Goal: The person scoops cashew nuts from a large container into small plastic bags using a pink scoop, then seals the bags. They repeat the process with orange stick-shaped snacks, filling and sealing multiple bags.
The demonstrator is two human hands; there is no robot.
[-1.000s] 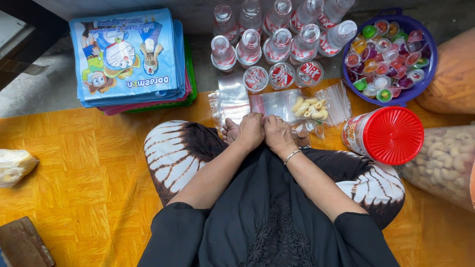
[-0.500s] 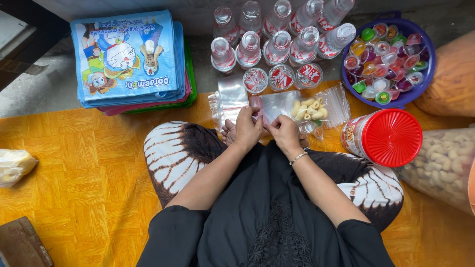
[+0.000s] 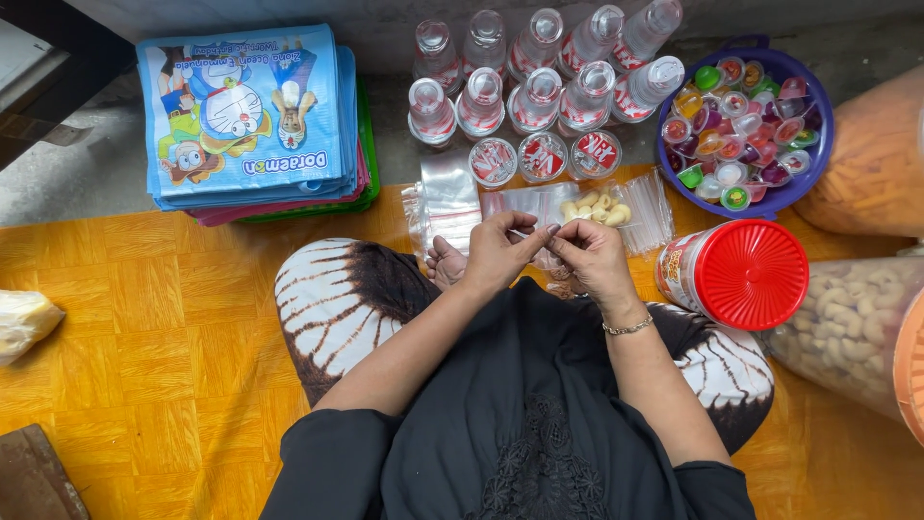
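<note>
I sit cross-legged on an orange patterned mat point(image 3: 144, 327). My left hand point(image 3: 496, 252) and my right hand point(image 3: 592, 255) meet in front of me, fingertips pinching the near end of a small clear plastic bag point(image 3: 539, 204) that lies on the mat. Pale snack pieces point(image 3: 597, 207) fill the bag's far end. A loose stack of empty clear bags point(image 3: 445, 197) lies just left of it. A bracelet circles my right wrist.
Small bottled drinks point(image 3: 539, 72) and sealed cups point(image 3: 542, 156) stand ahead. A purple bowl point(image 3: 674, 169) holds colourful jelly cups. A red-lidded jar point(image 3: 746, 274) lies at right beside big bags of snacks point(image 3: 857, 327). Cartoon-printed bags point(image 3: 245, 116) are stacked at left.
Both hands have lifted off my lap and moved forward onto the filled bag's near end; the fingers now pinch it.
</note>
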